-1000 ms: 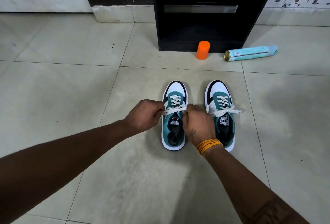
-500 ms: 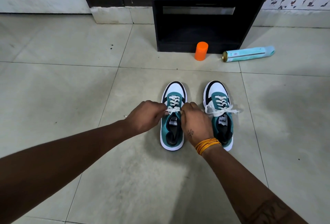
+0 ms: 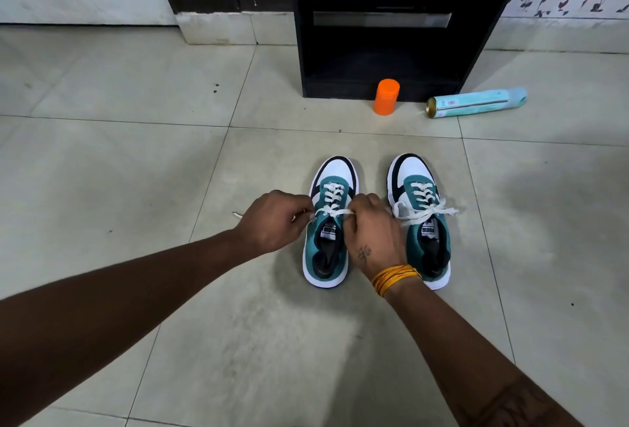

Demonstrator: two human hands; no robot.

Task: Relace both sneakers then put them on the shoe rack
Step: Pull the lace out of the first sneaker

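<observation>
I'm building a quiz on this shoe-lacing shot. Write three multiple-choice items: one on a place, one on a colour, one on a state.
1. Where does the orange container stand?
A. On the floor in front of the black shoe rack
B. Inside a sneaker
C. On the rack's top shelf

2. What colour are the laces?
A. Black
B. White
C. Orange

3. What state is the right-hand sneaker in?
A. Unlaced
B. Laced and tied in a bow
C. Already on the rack

Answers:
1 A, it stands upright on the tile at the rack's base.
2 B, white lace shows on both shoes.
3 B, a finished bow lies across it, while the left hand and right hand each pinch the lace of the left-hand sneaker.
</observation>
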